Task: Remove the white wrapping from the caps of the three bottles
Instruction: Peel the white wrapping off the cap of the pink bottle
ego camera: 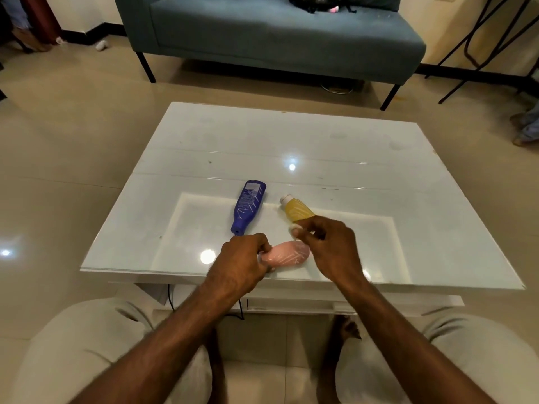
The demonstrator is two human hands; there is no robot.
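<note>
A glossy white counter (320, 147) stands on beige floor tiles before a teal sofa (277, 33). Three bottles lie on it: blue bottle (248, 207), yellow bottle (297, 211), and pink bottle (287, 252) nearest. The left grip (242, 258) closes round the pink bottle's hidden cap end. The right grip (332, 246) pinches a scrap of white wrapping (295, 228).

L hand (245, 258): knuckles up, fingers curled, gripping one end of the small pink plastic bottle (291, 252). R hand (332, 246): just right of L, wrist bent, thumb + fingertips pinching a small scrap of white wrapping (296, 228). Hands close, not touching. Both forearms (180, 330) bare, reaching fwd from lower frame, converging. Person seated; knees (87, 345) spread either side; one bare foot (347, 328) visible betw. them.
</note>
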